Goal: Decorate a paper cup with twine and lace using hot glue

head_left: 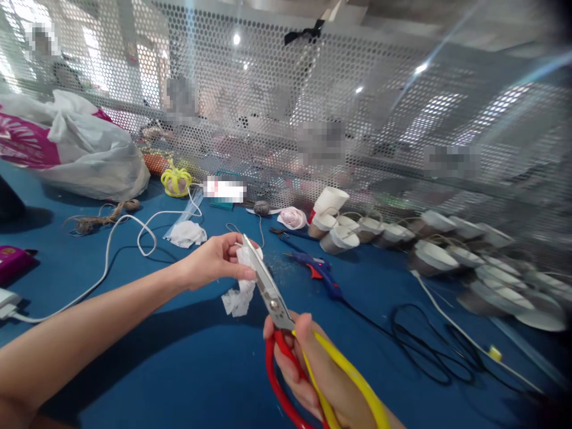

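Note:
In the middle of the head view my left hand (223, 262) pinches a crumpled piece of thin white material (245, 286), which looks like cloth or tissue. Part of it hangs below my thumb. My right hand (308, 363) grips a pair of scissors (273, 304) with one red and one yellow handle. The blades point up and to the left, close together, and lie across the white material beside my left fingertips. Whether the material is between the blades, I cannot tell. Another white scrap (185, 233) lies on the blue table to the left.
A blue hot glue gun (319, 268) lies right of my hands, its black cord (420, 339) coiled nearby. Several small cups (438, 256) line the right side. A white cable (107, 256), twine (105, 215) and a plastic bag (93, 149) occupy the left. A perforated metal screen (250, 77) stands behind.

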Demonstrator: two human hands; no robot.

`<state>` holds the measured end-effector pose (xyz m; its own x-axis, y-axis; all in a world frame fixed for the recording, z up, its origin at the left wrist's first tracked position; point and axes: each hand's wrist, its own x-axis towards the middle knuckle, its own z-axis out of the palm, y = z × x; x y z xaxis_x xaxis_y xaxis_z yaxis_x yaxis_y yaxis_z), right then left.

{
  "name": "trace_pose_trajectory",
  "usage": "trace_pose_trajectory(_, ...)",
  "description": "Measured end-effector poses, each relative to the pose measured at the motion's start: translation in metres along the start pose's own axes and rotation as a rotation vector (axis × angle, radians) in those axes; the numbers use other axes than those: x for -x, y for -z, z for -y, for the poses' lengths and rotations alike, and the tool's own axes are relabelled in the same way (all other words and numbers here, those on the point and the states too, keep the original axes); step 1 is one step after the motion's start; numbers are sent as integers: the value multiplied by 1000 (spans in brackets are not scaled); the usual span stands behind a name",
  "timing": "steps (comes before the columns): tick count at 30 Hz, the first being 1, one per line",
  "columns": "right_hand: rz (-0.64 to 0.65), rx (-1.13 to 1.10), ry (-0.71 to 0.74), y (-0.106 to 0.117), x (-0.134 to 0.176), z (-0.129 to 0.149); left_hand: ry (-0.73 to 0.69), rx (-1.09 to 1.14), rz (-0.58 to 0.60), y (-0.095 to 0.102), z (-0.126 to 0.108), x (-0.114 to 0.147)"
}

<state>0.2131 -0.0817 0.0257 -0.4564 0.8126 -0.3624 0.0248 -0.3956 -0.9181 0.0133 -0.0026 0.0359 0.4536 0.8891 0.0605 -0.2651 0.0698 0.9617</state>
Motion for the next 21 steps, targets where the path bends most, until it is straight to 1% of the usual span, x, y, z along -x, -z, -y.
trace_pose_trajectory(2,-92,109,18,3,2,7,15,-34,-27,3,0,0)
trace_pose_trajectory(4,-273,329,48,11,4,16,17,-101,-79,7,-2,0)
trace_pose_trajectory(5,-366,489,42,17,4,21,12,-142,-109,9,-4,1)
trace_pose_trajectory(6,-487,669,67,25,5,24,4,-183,-138,11,-7,1)
trace_pose_trajectory(7,-545,847,63,34,6,25,-7,-218,-164,13,-9,2)
trace_pose_trajectory(9,-622,1171,-11,53,7,24,-29,-255,-200,14,-15,4)
trace_pose_trajectory(11,-615,1389,-109,70,9,17,-62,-249,-226,14,-20,6)
trace_pose_trajectory(13,-589,1512,-217,80,13,11,-94,-224,-250,12,-25,7)
trace_pose_trajectory(15,-568,1573,-285,85,16,9,-119,-205,-275,10,-29,8)
trace_pose_trajectory(17,-570,1631,-310,82,18,14,-139,-184,-295,8,-33,9)
trace_pose_trajectory(19,-581,1663,-262,73,17,23,-164,-159,-311,5,-35,10)
trace_pose_trajectory(20,-577,1631,-195,65,15,28,-173,-145,-317,4,-36,11)
trace_pose_trajectory(21,-548,1550,-64,55,12,33,-178,-131,-322,2,-36,11)
